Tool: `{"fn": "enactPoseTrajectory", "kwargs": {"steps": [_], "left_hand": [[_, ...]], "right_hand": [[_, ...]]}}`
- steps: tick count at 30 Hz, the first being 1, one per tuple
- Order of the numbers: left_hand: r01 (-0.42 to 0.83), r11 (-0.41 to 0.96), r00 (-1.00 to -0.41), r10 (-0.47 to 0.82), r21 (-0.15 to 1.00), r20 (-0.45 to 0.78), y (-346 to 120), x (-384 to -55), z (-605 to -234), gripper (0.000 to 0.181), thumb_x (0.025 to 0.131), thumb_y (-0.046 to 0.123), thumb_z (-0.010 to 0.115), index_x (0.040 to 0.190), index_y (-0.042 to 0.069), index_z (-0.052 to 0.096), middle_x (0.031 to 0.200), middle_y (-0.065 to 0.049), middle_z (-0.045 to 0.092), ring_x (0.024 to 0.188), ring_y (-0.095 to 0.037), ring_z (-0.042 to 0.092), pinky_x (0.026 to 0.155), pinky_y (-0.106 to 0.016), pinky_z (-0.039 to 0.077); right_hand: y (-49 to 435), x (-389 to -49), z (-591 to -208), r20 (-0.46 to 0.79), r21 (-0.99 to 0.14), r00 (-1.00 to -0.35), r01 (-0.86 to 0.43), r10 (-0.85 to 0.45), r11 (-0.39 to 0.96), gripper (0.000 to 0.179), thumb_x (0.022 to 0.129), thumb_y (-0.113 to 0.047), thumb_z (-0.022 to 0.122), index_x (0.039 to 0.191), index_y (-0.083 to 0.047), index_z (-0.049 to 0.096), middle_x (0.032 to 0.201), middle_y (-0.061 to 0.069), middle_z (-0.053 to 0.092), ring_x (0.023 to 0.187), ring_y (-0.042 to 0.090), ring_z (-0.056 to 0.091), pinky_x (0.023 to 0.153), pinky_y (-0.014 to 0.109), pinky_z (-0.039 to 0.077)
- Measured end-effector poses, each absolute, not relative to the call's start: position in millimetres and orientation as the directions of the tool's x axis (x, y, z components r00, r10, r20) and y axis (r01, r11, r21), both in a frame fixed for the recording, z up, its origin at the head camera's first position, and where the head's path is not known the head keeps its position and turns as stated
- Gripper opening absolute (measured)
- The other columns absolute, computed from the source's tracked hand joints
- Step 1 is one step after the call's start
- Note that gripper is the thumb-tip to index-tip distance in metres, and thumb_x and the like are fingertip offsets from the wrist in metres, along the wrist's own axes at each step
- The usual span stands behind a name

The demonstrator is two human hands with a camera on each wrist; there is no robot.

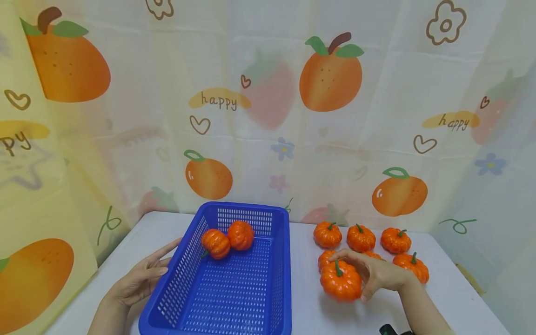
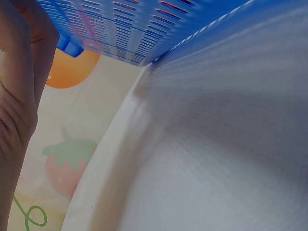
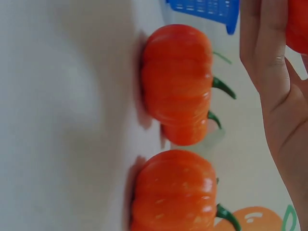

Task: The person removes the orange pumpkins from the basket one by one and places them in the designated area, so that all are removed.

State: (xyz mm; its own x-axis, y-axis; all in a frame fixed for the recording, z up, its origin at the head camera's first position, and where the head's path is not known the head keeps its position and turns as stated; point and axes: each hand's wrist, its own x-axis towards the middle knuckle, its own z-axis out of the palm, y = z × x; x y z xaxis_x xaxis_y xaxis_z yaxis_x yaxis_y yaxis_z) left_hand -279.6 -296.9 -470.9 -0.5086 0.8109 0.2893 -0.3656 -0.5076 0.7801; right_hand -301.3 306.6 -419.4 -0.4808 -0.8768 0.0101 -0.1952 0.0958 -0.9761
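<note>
My right hand [image 1: 378, 272] grips a small orange pumpkin [image 1: 340, 283] with a green stem, its fingers over the far side and thumb on the near right. In the right wrist view this pumpkin [image 3: 299, 26] shows only in part, lifted above the table. A blue plastic basket [image 1: 285, 279] with slotted walls stands at the centre left. Two pumpkins lie in its far left part, one [image 1: 216, 244] tipped on its side, the other [image 1: 240, 235] beside it. At the basket's left wall is my left hand [image 1: 140, 281], fingers extended along the rim.
Right of the basket, several more pumpkins stand on the white table [image 1: 305, 307] in loose rows, among them one at the back [image 1: 361, 238] and one at the right [image 1: 412, 268]. A fruit-patterned curtain [image 1: 268, 172] hangs behind. A dark object [image 1: 388, 330] shows at the bottom edge.
</note>
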Motion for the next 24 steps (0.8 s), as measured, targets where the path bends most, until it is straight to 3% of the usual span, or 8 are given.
{"fn": "enactPoseTrajectory", "kwargs": {"steps": [6,11,24], "left_hand": [[-0.368,-0.510,-0.503,0.812,0.777,0.295,-297.0,-279.3,-470.5,0.072,0.098,-0.009,0.001,0.160,0.028,0.004,0.161,-0.015,0.033,0.140,-0.037,0.046,0.112,-0.048,0.044],[-0.359,-0.502,-0.504,0.814,0.786,0.290,-296.6,-278.5,-469.5,0.071,0.099,-0.009,0.002,0.160,0.028,0.004,0.161,-0.014,0.034,0.140,-0.037,0.047,0.111,-0.048,0.044],[-0.366,-0.503,-0.503,0.815,0.783,0.288,-297.3,-279.1,-469.3,0.070,0.099,-0.008,0.003,0.160,0.028,0.005,0.161,-0.015,0.033,0.140,-0.037,0.047,0.112,-0.048,0.044]], "right_hand": [[310.1,-298.0,-426.0,-0.122,-0.976,-0.431,-0.114,-0.894,0.188,0.082,0.074,0.004,0.077,0.144,0.000,0.034,0.153,0.010,0.039,0.141,0.008,0.037,0.117,0.017,0.031],[308.9,-295.9,-431.8,-0.247,-0.939,-0.424,-0.118,-0.872,0.323,0.082,0.075,-0.005,0.079,0.145,-0.009,0.037,0.150,0.007,0.045,0.136,0.010,0.044,0.113,0.021,0.038],[306.8,-295.7,-440.0,-0.341,-0.912,-0.384,-0.088,-0.858,0.401,0.080,0.077,-0.007,0.078,0.147,-0.013,0.039,0.150,0.002,0.046,0.131,0.007,0.046,0.108,0.017,0.040]]}}
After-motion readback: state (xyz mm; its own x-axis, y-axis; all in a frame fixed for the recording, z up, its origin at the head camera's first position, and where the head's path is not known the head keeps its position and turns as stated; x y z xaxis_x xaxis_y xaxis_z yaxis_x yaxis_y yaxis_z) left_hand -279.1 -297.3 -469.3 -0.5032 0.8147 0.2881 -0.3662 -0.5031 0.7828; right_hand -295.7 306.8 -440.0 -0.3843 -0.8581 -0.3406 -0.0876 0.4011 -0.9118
